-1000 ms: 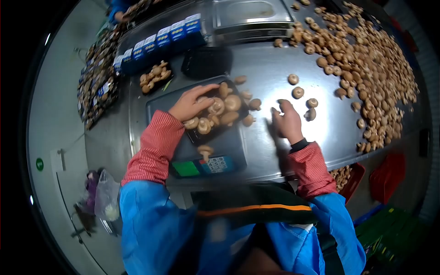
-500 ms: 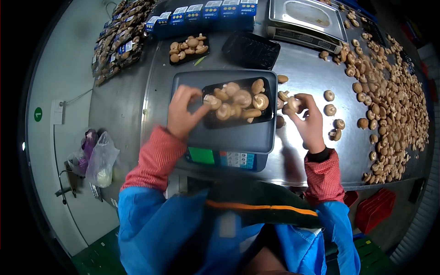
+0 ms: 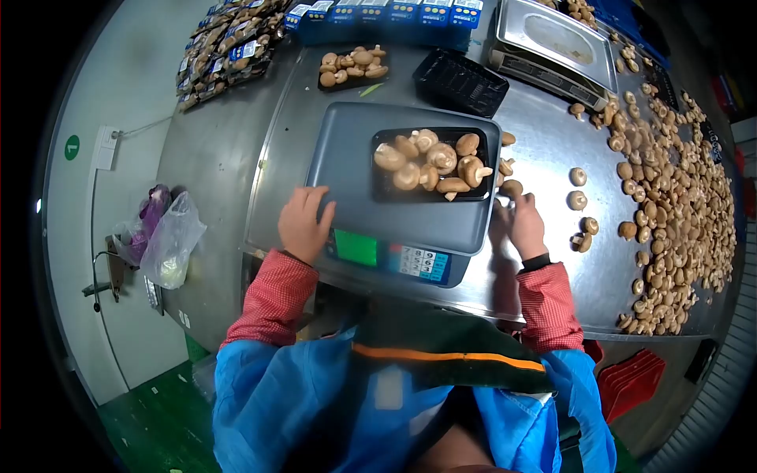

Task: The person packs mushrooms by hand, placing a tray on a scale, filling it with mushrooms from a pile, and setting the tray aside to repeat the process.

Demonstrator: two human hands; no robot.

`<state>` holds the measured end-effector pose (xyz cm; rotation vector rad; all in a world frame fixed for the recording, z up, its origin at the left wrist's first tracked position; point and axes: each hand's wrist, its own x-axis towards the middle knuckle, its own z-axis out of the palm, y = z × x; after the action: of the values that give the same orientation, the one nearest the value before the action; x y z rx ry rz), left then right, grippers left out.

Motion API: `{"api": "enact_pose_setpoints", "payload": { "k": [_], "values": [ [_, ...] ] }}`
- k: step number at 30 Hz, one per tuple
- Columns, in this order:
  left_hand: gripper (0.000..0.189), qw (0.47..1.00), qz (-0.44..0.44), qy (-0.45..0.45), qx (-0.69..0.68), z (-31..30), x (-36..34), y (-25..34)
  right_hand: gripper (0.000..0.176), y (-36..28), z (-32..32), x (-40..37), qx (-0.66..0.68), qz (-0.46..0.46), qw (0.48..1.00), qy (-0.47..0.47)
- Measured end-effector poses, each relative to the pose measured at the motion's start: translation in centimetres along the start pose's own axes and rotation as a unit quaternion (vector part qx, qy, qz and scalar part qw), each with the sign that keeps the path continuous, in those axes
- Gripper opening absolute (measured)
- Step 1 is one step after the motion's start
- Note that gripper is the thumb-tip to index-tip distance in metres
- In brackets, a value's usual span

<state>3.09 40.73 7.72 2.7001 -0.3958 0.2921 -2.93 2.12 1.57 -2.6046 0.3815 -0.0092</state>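
Note:
A black plastic tray of brown shiitake mushrooms lies on the grey platform of a digital scale. My left hand is at the platform's lower left edge, its thumb and fingers apart and nothing between them. To the right of the scale, my right hand is low over the metal table. Its thumb and forefinger are parted, with the fingertips right beside a loose mushroom. The scale's green display and keypad face me.
Loose mushrooms are heaped along the right side of the metal table. Behind the scale are a smaller filled tray, empty black trays and a second scale. Wrapped packs are stacked at the far left.
My left hand has moved from the mushroom tray to the platform's lower left edge. My right hand has come down and back, and the mushroom it held no longer shows in its fingers.

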Motion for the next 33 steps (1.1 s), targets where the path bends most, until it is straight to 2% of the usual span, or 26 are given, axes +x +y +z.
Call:
{"api": "enact_pose_setpoints", "payload": {
  "k": [2, 3, 5, 7, 8, 9, 11, 12, 15, 16, 19, 21, 24, 27, 29, 32, 33],
  "values": [
    [0.031, 0.998, -0.036, -0.005, -0.046, 0.2, 0.1, -0.1, 0.036, 0.8, 2.1, -0.7, 0.104, -0.010, 0.994, -0.024],
    [0.031, 0.997, 0.001, 0.026, -0.067, 0.1, 0.9, 0.7, 0.036, 1.6, 3.2, -0.9, 0.158, -0.018, 0.987, -0.033],
    [0.031, 0.988, 0.073, 0.087, -0.106, -0.5, 3.9, 4.0, 0.038, 1.2, 3.3, -1.1, 0.165, 0.004, 0.986, -0.037],
    [0.032, 0.970, 0.128, 0.130, -0.160, 0.4, 7.0, 8.4, 0.040, 1.6, 4.0, -1.1, 0.170, -0.020, 0.985, 0.003],
    [0.032, 0.967, 0.148, 0.124, -0.167, 1.1, 8.2, 10.5, 0.041, 1.8, 4.1, -1.0, 0.171, -0.032, 0.984, 0.026],
    [0.033, 0.963, 0.167, 0.118, -0.175, 1.9, 9.2, 12.3, 0.040, 1.5, 3.3, -1.0, 0.194, -0.004, 0.981, -0.004],
    [0.036, 0.977, 0.176, 0.037, -0.115, 4.3, 10.2, 14.5, 0.038, 0.7, 1.1, -1.2, 0.238, 0.052, 0.968, -0.067],
    [0.038, 0.980, 0.179, -0.004, -0.084, 5.1, 10.3, 14.9, 0.038, 0.8, 0.9, -1.1, 0.210, 0.035, 0.977, -0.017],
    [0.040, 0.975, 0.210, -0.028, -0.068, 5.7, 9.3, 14.7, 0.041, 1.6, -1.3, -1.3, 0.282, 0.112, 0.952, -0.037],
    [0.040, 0.972, 0.213, -0.014, -0.103, 5.1, 9.2, 14.3, 0.040, 2.5, -1.2, -1.5, 0.277, 0.086, 0.957, 0.001],
    [0.033, 0.948, 0.109, 0.072, -0.291, 4.0, 9.2, 10.6, 0.034, 4.4, -1.4, -1.6, 0.342, 0.079, 0.936, 0.036],
    [0.026, 0.899, -0.007, 0.101, -0.425, 2.6, 8.9, 8.0, 0.032, 3.8, -2.8, -1.6, 0.416, 0.088, 0.905, 0.028],
    [0.025, 0.892, -0.100, 0.074, -0.435, 1.2, 8.2, 3.0, 0.035, 2.8, -4.2, -0.8, 0.396, 0.075, 0.914, 0.033],
    [0.025, 0.881, -0.136, 0.066, -0.447, 0.9, 6.3, 0.5, 0.035, 2.6, -4.8, -0.1, 0.353, 0.041, 0.934, 0.048],
    [0.025, 0.887, -0.140, 0.060, -0.435, 0.8, 5.4, 0.4, 0.035, 1.5, -5.7, 0.4, 0.347, 0.058, 0.934, 0.066],
    [0.027, 0.887, -0.131, 0.049, -0.440, 1.5, 5.1, 0.8, 0.037, 0.5, -6.6, 1.1, 0.327, -0.013, 0.942, 0.070],
    [0.034, 0.912, -0.095, 0.041, -0.397, 1.7, 5.2, 1.5, 0.037, -0.1, -6.9, 1.3, 0.326, -0.040, 0.942, 0.066]
  ]
}}
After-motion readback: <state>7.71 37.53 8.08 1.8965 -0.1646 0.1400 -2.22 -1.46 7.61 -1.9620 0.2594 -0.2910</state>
